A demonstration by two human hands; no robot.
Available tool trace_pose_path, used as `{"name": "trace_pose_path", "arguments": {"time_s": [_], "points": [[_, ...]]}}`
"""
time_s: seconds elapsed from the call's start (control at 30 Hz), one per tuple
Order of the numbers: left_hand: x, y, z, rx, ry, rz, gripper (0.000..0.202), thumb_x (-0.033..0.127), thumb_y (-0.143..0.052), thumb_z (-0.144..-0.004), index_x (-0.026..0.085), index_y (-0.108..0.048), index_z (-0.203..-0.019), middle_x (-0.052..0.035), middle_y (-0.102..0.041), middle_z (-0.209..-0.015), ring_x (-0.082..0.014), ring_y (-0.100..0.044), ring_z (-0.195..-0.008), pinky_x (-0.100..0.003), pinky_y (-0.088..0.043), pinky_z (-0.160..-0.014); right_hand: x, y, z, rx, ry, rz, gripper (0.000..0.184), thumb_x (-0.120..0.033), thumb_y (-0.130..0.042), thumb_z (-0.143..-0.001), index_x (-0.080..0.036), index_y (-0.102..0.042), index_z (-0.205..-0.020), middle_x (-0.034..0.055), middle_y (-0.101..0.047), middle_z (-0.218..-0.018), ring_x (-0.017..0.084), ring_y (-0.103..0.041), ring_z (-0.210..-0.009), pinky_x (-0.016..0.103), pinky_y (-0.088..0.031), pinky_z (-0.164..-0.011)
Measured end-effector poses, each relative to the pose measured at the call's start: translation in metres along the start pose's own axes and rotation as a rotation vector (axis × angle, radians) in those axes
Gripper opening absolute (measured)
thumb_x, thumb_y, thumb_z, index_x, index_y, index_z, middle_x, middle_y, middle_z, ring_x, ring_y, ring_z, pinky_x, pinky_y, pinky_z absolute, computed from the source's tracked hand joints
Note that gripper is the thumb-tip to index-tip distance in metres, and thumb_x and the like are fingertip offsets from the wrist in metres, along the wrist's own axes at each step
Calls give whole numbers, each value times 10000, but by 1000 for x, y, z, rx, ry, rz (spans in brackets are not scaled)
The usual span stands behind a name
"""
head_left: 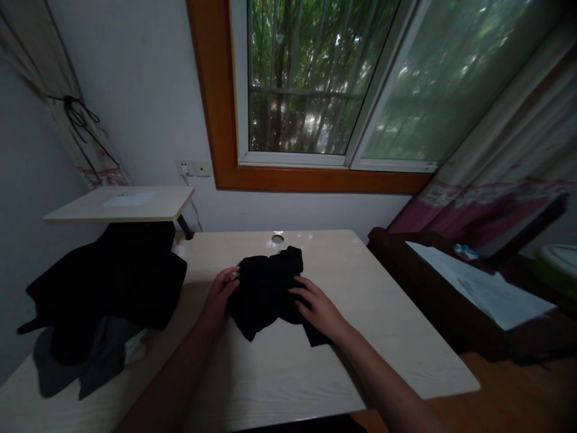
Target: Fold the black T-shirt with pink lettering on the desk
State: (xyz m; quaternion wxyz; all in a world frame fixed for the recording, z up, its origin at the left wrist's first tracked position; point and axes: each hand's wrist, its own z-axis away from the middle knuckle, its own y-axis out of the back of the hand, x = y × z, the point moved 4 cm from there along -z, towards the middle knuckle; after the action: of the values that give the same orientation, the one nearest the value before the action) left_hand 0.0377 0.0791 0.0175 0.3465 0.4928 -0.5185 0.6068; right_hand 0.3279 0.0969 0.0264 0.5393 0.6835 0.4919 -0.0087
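A small black garment (267,287) lies crumpled in the middle of a light wooden table (315,367). My left hand (222,293) rests at the garment's left edge, fingers curled onto the cloth. My right hand (317,305) lies on top of the garment's right part with its fingers stretched flat and pressing down. Part of the cloth is hidden under my right hand.
A heap of dark clothes (106,294) sits on the table's left side, under a small raised shelf (121,204). A dark wooden piece of furniture with white papers (482,288) stands to the right. A window and curtains are behind; the table has a cable hole (277,239).
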Motion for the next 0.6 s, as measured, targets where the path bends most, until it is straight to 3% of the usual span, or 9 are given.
{"name": "trace_pose_path", "arguments": {"time_s": [0.07, 0.13, 0.27, 0.33, 0.47, 0.6], "points": [[7, 9, 1, 58, 64, 169, 444, 342, -817, -710, 242, -676, -1119, 23, -647, -822, -119, -590, -707, -226, -440, -653, -21, 2, -11, 77, 89, 106, 317, -189, -566, -923, -284, -682, -1202, 91, -573, -1395, 289, -462, -1373, 582, -368, -1141], [11, 14, 2, 87, 93, 264, 425, 332, -850, -680, 236, -677, -1056, 24, -665, -812, -116, -600, -690, -225, -451, -645, -46, -3, -20, 74, 171, 164, 332, -265, -628, -914, -286, -659, -1244, 89, -611, -1342, 313, -419, -1397, 613, -302, -1167], [10, 12, 5, -1, 98, 319, 367, 314, -851, -689, 228, -671, -996, 24, -674, -832, -101, -618, -712, -207, -476, -653, -85, -37, -32, -88, 192, 160, 841, -471, -793, -765, -218, -441, -1485, 139, -541, -1434, 350, -425, -1368, 582, -307, -1166], [8, 9, 9, -72, 102, 304, 366, 300, -847, -687, 228, -669, -998, 19, -669, -842, -103, -623, -724, -206, -487, -649, -88, -56, -36, -119, 115, 173, 944, -384, -822, -720, -186, -370, -1525, 164, -503, -1469, 354, -446, -1345, 565, -338, -1145], [5, 9, 9, -113, 59, 175, 347, 357, -820, -701, 233, -653, -978, 13, -654, -819, -121, -629, -718, -245, -526, -651, -62, -73, -47, -111, -103, 83, 683, -57, -625, -709, -184, -560, -1377, 140, -627, -1327, 312, -557, -1235, 482, -416, -1090], [7, 15, 1, -91, -85, 98, 376, 458, -706, -811, 239, -618, -1103, -42, -693, -977, -187, -680, -921, -388, -571, -872, -34, -53, -66, 81, -358, -405, 412, -121, -489, -767, -226, -689, -1113, 52, -728, -1116, 256, -649, -1101, 429, -478, -1038]]}}
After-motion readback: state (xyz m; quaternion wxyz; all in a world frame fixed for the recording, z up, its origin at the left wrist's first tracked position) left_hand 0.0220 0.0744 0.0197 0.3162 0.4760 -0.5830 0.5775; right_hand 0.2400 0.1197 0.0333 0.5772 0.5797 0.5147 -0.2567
